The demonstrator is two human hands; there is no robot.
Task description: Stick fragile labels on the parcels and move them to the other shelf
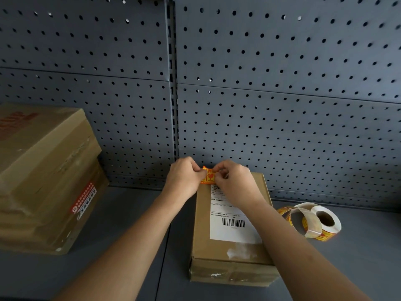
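Head view: at frame center, my left hand [186,177] and right hand [232,181] meet, both pinching a curled orange fragile label [207,175] over the far end of the parcel [230,250]. My fingers hide part of the label, and I cannot tell if it touches the cardboard. The print on the white shipping label [230,216] is too small to read. Stacked boxes [43,170] are cut off at the left edge. Bare shelf [130,235] lies between them and the parcel. The label roll [319,220] sits lower right, apart from the parcel.
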